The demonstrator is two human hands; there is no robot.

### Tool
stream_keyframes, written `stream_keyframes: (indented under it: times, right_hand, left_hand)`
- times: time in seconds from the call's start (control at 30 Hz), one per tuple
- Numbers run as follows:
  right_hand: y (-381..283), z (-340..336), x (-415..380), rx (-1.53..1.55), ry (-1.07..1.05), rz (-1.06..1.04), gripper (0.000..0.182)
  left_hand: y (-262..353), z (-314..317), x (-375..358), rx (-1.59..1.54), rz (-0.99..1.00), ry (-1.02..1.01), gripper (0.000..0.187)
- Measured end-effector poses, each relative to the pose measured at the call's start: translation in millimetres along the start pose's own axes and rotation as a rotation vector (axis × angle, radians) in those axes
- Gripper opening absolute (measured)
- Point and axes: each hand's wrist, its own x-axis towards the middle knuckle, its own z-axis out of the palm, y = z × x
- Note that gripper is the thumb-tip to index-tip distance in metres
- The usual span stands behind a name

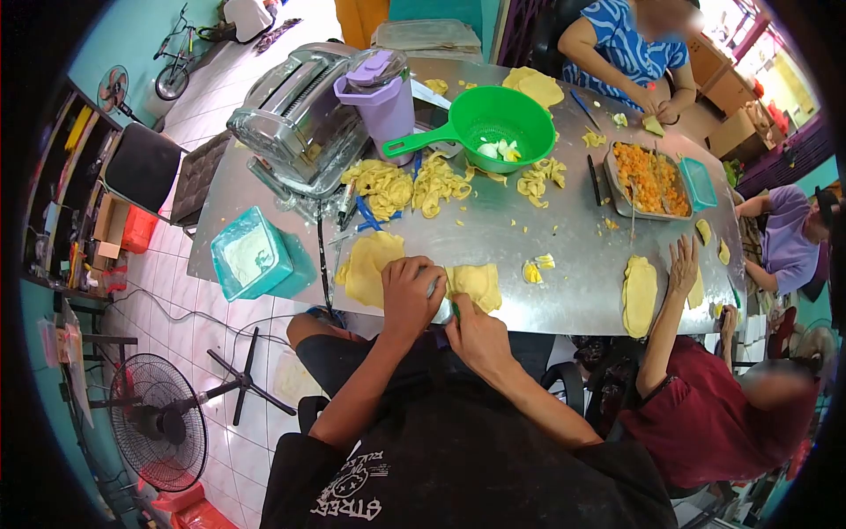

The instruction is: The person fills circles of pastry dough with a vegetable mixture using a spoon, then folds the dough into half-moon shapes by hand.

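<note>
My left hand (pixel 412 291) is closed, fingers curled, at the right edge of a flat yellow dough sheet (pixel 366 271). A bit of shiny metal shows at its fingertips; what it grips is mostly hidden. My right hand (pixel 480 339) is closed around the green handle of what looks like a knife (pixel 456 309), its metal blade pointing left beneath my left hand. Just beyond my right fingers lies a folded dough piece (pixel 476 284) with a raised middle. Pieces of boiled egg (pixel 533 270) lie farther right on the steel table (pixel 564 304).
A pasta machine (pixel 295 115), purple jug (pixel 383 110), green strainer (pixel 520 119) and dough scraps (pixel 379 187) stand beyond my hands. A flour tub (pixel 247 256) sits left. Rightward are a filling tray (pixel 650 181) and a co-worker's hand (pixel 683 264); others sit around the table.
</note>
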Motion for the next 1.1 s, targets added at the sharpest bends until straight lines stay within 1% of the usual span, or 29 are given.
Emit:
stream_keyframes:
  times: [0.07, 0.17, 0.23, 0.27, 0.33, 0.47, 0.57, 0.6, 0.67, 0.73, 0.8, 0.87, 0.93, 0.97, 1.0, 1.07, 1.1]
  right_hand:
    - [0, -1, -7, 0.001, -0.036, 0.021, 0.026]
    - [5, -7, -24, 0.039, -0.077, 0.006, 0.030]
    - [11, -13, -35, 0.040, -0.088, -0.034, 0.037]
    - [13, -18, -36, 0.039, -0.092, -0.033, 0.037]
    - [19, -32, -39, -0.004, -0.159, -0.071, 0.041]
    - [31, -62, -32, -0.015, -0.186, -0.132, 0.040]
    - [43, -78, -26, -0.125, -0.284, -0.158, 0.043]
    - [47, -84, -23, -0.125, -0.285, -0.157, 0.043]
    - [54, -95, -15, -0.193, -0.322, -0.233, 0.044]
    - [65, -102, -8, -0.236, -0.337, -0.240, 0.044]
    - [72, -110, 2, -0.283, -0.334, -0.301, 0.044]
    - [78, -117, 12, -0.322, -0.353, -0.294, 0.041]
    - [86, -122, 25, -0.341, -0.264, -0.418, 0.038]
    - [86, -126, 30, -0.364, -0.283, -0.393, 0.032]
    - [85, -129, 36, -0.363, -0.284, -0.392, 0.032]
    - [84, -134, 50, -0.453, -0.297, -0.490, 0.030]
    - [85, -133, 57, -0.449, -0.317, -0.504, 0.029]
  left_hand:
    - [0, 0, 0, 0.005, -0.009, -0.011, 0.010]
    - [0, 0, -1, 0.023, -0.024, -0.015, 0.010]
    - [1, -1, -2, 0.008, -0.026, 0.004, 0.009]
    - [2, -1, -2, 0.007, -0.029, 0.003, 0.009]
    - [3, -1, -3, 0.018, -0.025, 0.009, 0.009]
    - [2, 1, -9, 0.004, -0.061, -0.010, 0.011]
    - [2, 1, -11, 0.003, -0.050, 0.005, 0.013]
    - [2, 1, -11, 0.007, -0.045, 0.008, 0.013]
    - [2, 0, -11, 0.012, -0.040, 0.011, 0.013]
    - [3, -1, -11, 0.016, -0.030, 0.003, 0.014]
    - [4, -1, -10, 0.015, -0.035, -0.004, 0.013]
    - [4, -1, -9, 0.014, -0.038, -0.008, 0.013]
    - [4, -1, -9, -0.004, -0.039, -0.002, 0.013]
    - [4, 0, -9, -0.004, -0.040, -0.003, 0.013]
    - [4, 0, -10, -0.008, -0.039, 0.005, 0.013]
    - [4, 2, -10, -0.012, -0.038, 0.012, 0.013]
    - [3, 2, -10, -0.005, -0.036, 0.011, 0.013]
